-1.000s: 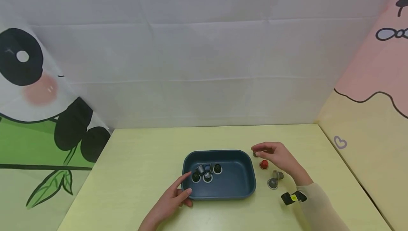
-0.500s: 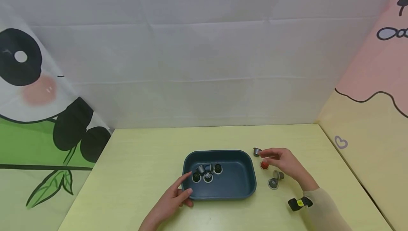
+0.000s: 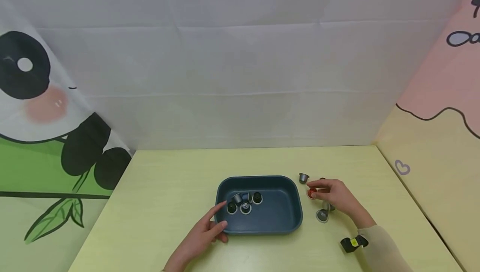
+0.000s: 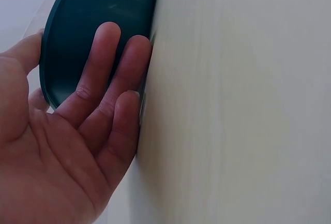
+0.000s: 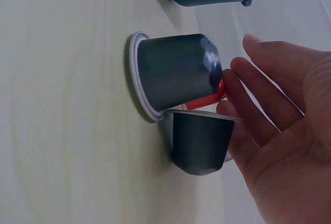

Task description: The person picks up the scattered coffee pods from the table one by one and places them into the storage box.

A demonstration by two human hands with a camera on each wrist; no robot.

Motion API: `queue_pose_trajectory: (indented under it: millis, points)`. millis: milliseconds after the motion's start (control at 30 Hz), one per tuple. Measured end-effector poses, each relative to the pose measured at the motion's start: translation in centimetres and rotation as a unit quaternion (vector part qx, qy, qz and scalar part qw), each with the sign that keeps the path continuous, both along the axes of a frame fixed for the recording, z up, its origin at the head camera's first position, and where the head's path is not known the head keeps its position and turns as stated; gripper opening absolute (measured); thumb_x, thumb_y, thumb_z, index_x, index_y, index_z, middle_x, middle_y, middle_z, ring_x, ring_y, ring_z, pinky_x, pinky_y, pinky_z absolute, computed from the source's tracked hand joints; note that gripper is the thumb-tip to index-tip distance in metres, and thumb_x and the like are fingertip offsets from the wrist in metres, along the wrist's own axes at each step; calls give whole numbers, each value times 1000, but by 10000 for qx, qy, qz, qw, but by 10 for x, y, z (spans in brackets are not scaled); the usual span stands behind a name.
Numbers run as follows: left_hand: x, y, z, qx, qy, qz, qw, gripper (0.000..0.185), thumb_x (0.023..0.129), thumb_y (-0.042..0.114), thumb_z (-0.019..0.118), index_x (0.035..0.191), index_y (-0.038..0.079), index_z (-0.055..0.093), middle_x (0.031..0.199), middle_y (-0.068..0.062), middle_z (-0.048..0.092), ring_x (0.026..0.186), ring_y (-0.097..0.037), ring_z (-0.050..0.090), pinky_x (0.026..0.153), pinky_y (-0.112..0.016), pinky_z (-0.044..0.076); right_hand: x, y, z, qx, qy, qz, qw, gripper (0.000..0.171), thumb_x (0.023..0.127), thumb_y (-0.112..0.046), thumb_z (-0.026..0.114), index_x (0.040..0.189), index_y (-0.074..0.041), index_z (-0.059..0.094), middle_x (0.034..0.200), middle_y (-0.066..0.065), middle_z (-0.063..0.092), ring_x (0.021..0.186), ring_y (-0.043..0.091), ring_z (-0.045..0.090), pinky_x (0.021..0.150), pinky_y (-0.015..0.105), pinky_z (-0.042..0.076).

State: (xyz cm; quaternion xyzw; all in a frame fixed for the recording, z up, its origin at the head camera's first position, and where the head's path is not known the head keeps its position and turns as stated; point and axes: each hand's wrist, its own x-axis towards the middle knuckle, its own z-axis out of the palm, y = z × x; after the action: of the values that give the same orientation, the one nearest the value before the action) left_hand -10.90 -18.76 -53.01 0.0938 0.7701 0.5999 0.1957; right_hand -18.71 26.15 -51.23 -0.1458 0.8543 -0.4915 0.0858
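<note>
Your tray (image 3: 277,218) is a smooth, dark blue, round-cornered rectangle with a raised rim, set on a pale yellow, faintly streaked table (image 3: 150,197). The capsules are metallic-looking tapered cups with flared rims. At the far side hangs a creased white cloth (image 3: 240,63).

Five tray capsules (image 3: 245,208) are grouped in the tray's left half, some rim-down, some tipped. To the right of the tray four more can be made out: one silver capsule (image 3: 303,178) farthest from you, one red capsule (image 3: 311,193) just nearer, and two grey capsules (image 3: 322,216) nearer still; the right wrist view shows one grey cup standing on its rim, the other tipped on its side just beside it.

Your left hand (image 3: 203,232) rests at the tray's left near corner, its digits apart. Your right hand (image 3: 335,195) reaches in from the right, sleeve (image 3: 382,247) cream, thumb and fingers curved about the red capsule; whether they pinch it, you cannot tell.
</note>
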Motion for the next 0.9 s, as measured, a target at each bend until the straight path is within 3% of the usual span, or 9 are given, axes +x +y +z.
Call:
queue_pose_trajectory:
  millis: [200, 433, 900]
  points:
    - [0, 0, 2, -27, 2, -20, 10000, 60, 103, 25, 57, 157, 19, 30, 76, -14, 71, 69, -23, 63, 65, -27, 44, 0, 2, -3, -50, -34, 14, 10000, 36, 90, -8, 74, 123, 4, 67, 115, 21, 68, 104, 36, 68, 78, 25, 54]
    - [0, 0, 3, -24, 24, -50, 10000, 60, 103, 24, 57, 157, 18, 30, 76, -14, 71, 67, -21, 60, 64, -26, 44, 0, 3, -13, 301, 61, -142, 9994, 32, 87, -4, 75, 119, -1, 71, 118, 18, 67, 103, 32, 68, 79, 24, 53]
    - [1, 1, 3, 1, 53, -10, 10000, 61, 103, 25, 58, 157, 19, 31, 76, -15, 71, 68, -23, 62, 65, -27, 45, 3, 4, -15, 390, 107, -15, 9992, 34, 86, -2, 76, 119, 1, 70, 121, 25, 63, 101, 35, 68, 78, 28, 55]
